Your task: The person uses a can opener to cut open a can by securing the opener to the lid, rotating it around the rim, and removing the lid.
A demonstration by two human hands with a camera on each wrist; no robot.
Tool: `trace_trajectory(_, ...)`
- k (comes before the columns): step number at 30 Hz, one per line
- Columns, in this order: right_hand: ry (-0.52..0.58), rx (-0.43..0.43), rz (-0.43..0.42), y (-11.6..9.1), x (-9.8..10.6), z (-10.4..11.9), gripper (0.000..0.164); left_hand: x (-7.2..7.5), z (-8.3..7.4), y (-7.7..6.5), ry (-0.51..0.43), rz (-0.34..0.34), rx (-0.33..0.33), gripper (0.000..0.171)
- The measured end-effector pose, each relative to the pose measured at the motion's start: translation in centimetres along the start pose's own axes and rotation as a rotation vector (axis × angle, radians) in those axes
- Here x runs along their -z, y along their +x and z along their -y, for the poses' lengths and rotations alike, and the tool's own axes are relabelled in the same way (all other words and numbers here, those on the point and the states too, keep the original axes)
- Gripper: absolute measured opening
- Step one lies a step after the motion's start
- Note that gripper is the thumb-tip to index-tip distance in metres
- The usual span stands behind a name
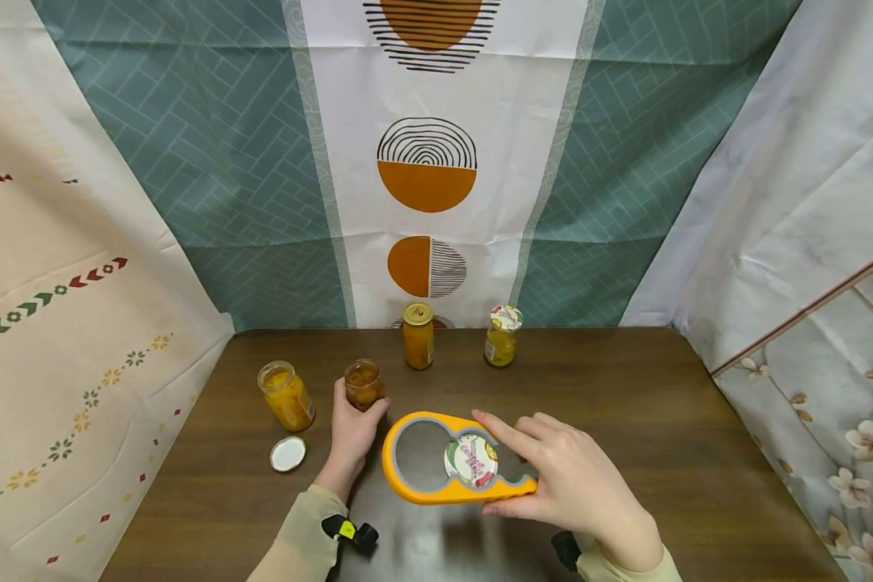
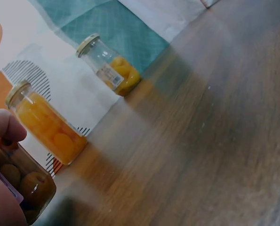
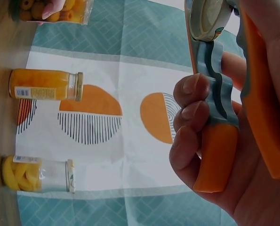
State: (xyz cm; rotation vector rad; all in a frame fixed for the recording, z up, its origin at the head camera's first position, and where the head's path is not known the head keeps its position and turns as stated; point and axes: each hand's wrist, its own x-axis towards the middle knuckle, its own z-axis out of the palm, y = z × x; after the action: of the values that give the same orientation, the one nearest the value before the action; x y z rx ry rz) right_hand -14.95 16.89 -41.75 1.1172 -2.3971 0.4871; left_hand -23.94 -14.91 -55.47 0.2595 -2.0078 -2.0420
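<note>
My left hand grips a glass jar of brown round fruit on the table; its mouth is uncovered. My right hand holds an orange and grey jar opener by its handles, fingers curled round them in the right wrist view. A printed jar lid sits between the opener's grey inner edges, above the table. Left of the left hand stands an uncovered jar of yellow fruit, with a white lid lying in front of it.
At the back of the table stand two lidded jars: a tall jar of orange fruit with a gold lid, and a jar of yellow fruit pieces with a printed lid. Patterned cloths hang behind and at both sides.
</note>
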Motion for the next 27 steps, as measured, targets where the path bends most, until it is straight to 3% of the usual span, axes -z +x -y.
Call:
trace_trajectory(7, 0.007, 0.004, -0.004, 0.0, 0.1, 0.1, 0.101, 0.0, 0.6, 0.0, 0.019, -0.006, 0.016, 0.066)
trace_trajectory(14, 0.008, -0.004, 0.012, 0.1, 0.1, 0.0, 0.101, -0.3, -3.5, -1.9, 0.049, -0.012, 0.047, 0.066)
trace_trajectory(21, 0.003, 0.002, 0.015, 0.2, 0.1, 0.0, 0.1, -0.3, -0.2, -0.2, 0.053, -0.052, 0.06, 0.073)
trace_trajectory(27, 0.006, -0.011, 0.026, 0.0, 0.0, 0.0, 0.101, -0.3, 0.8, -0.1, 0.04, -0.062, 0.04, 0.075)
